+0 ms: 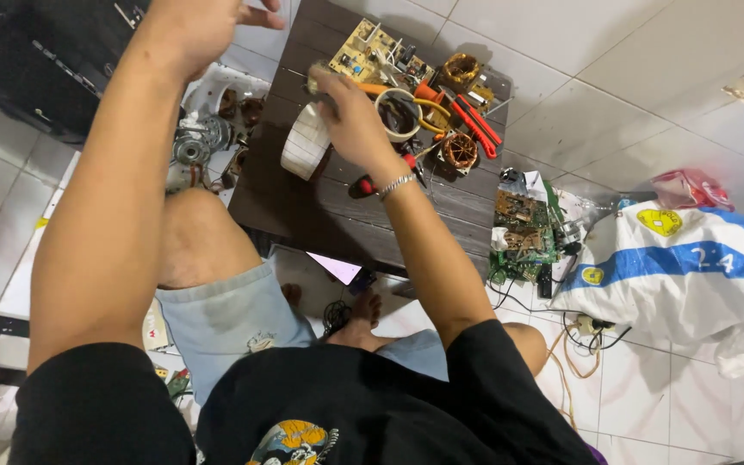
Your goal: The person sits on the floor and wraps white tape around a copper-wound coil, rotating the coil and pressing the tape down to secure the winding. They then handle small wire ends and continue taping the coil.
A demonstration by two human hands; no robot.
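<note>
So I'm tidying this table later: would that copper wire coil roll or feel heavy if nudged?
The copper coil lies flat beside the right hand, so probably won't roll. Dense windings suggest heavy for its size. Red-handled pliers alongside may snag it.

Two copper coils point(461, 69), three circuit boards point(381, 56).

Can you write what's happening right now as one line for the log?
right hand: over dark table, beside white tape roll | left hand: raised, holding nothing visible | nearby: circuit board, red pliers
</note>
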